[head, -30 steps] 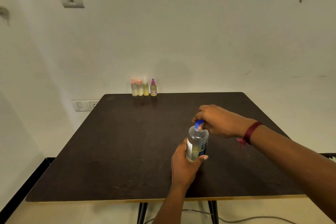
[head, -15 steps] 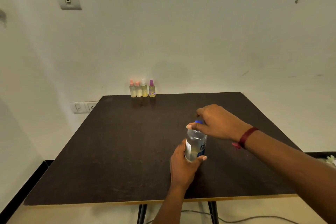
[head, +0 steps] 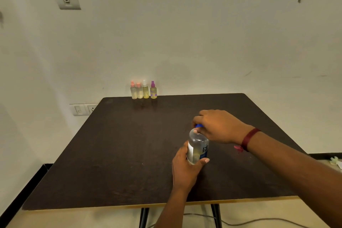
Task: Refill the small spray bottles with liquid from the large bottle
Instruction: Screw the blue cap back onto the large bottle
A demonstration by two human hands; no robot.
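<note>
At about 5 o'clock on the table (head: 114, 153), the left hand (head: 185, 170) grips the large bottle (head: 197, 146) upright while the right hand (head: 218, 126) pinches its blue cap (head: 199, 126); hold the body firm, twist without tilting, spray bottles (head: 144, 90) waiting at 12
</note>
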